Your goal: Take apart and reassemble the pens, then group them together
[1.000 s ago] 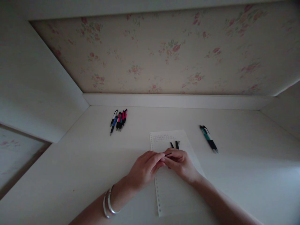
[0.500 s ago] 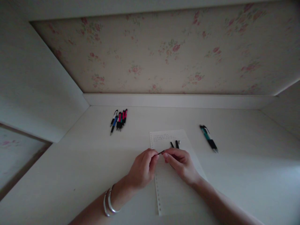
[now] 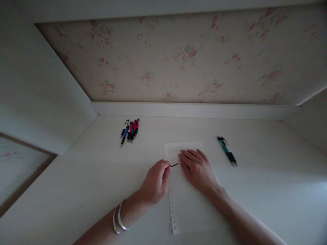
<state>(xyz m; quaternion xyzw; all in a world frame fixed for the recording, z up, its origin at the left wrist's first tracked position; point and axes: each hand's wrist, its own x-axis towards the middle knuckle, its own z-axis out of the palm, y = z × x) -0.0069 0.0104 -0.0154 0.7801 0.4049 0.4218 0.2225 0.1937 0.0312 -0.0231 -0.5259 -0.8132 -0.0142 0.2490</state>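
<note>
Nearest, both forearms run off the bottom edge, and two silver bangles (image 3: 119, 218) circle the left wrist. The sheet of paper (image 3: 191, 211) lies flat on the white desk (image 3: 102, 170), its punched edge to the left; the right forearm and hand cover much of its right side. The left hand (image 3: 155, 182) is closed, thumb and forefinger pinching a thin dark rod (image 3: 175, 165) just above the paper. The fingers hide the rod's near end; its other end points at the right hand (image 3: 200, 170), and whether they touch is hard to tell. That hand lies palm down, fingers stretched forward and slightly apart; whether it holds anything underneath cannot be told. Beyond its fingertips, faint handwriting (image 3: 175, 149) is too small to read. Farther off, two pens (image 3: 227, 151) lie side by side at right, and a pen cluster (image 3: 130, 131) at left overlaps too closely to count surely. Floral wallpaper (image 3: 163, 61) fills the back, dim at its corners.
</note>
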